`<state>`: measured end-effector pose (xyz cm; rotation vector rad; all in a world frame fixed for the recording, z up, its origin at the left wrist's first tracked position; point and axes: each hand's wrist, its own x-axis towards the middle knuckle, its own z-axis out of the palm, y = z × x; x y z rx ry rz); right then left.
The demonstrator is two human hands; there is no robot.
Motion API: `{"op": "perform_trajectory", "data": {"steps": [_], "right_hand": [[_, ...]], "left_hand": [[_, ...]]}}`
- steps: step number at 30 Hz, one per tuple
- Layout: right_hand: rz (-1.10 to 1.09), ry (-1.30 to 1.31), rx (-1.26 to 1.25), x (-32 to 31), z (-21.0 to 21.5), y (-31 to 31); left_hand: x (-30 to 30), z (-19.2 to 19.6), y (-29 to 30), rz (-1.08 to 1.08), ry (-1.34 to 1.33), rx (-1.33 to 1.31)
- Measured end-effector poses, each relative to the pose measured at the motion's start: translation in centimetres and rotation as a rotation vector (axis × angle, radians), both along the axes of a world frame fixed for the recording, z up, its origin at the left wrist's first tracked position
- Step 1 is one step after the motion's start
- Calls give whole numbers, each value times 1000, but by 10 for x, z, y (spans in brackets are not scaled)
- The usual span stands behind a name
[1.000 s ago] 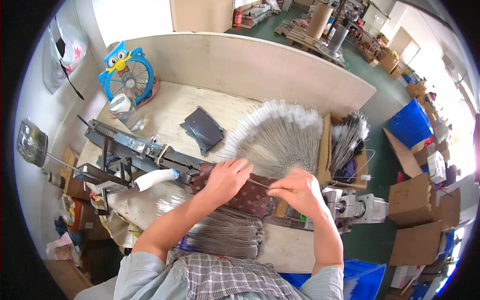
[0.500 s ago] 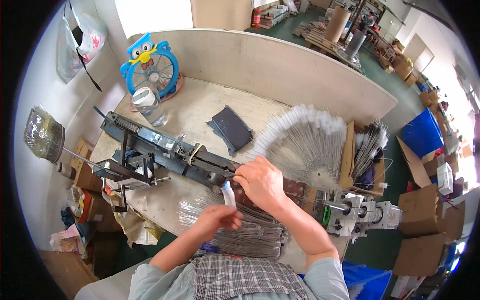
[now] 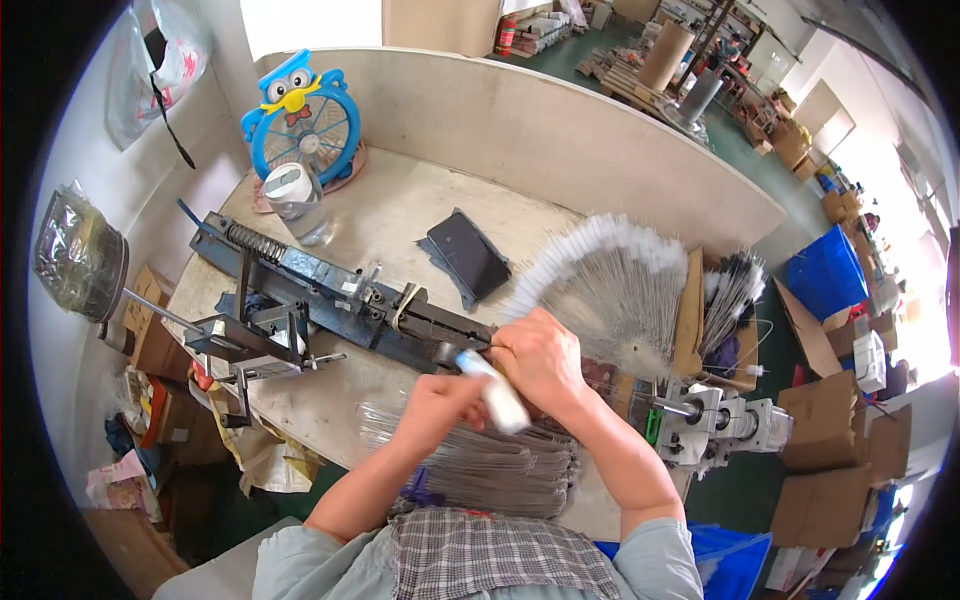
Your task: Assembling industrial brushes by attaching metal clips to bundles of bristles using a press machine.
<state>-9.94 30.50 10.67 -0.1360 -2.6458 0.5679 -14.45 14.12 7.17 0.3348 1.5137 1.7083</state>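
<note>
Far left stands a blue fan (image 3: 305, 125), and a dark metal fixture (image 3: 345, 322) slants rightward across the table. The left hand (image 3: 437, 405) meets a blurred, white-wrapped handle (image 3: 505, 407) by the fixture's right end; whether it grasps it, I can't tell. Thin wires (image 3: 515, 472) lie bundled nearer. The right hand (image 3: 543, 362) curls beside the fixture's end, its grip hidden from me. Farther right, white-tipped wires (image 3: 605, 285) fan out.

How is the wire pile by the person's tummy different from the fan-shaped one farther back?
The near pile lies in a close bundle, while the fan-shaped pile spreads out wide. The fan-shaped pile has a fluffy white curved edge, but the near pile looks mostly grey. Both are lots of thin wires on the table.
</note>
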Motion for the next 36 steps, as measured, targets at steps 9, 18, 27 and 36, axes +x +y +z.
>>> {"op": "perform_trajectory", "data": {"steps": [9, 18, 27, 36], "right_hand": [[99, 40, 41, 20, 11, 13], [178, 10, -106, 79, -19, -1], [16, 76, -44, 42, -70, 6], [2, -335, -118, 38, -52, 12]], "left_hand": [[4, -26, 12, -12, 282, -206], [15, -45, 24, 134, 178, -27], [-28, -48, -47, 370, 121, -105], [-71, -56, -138, 702, -465, 11]]}}
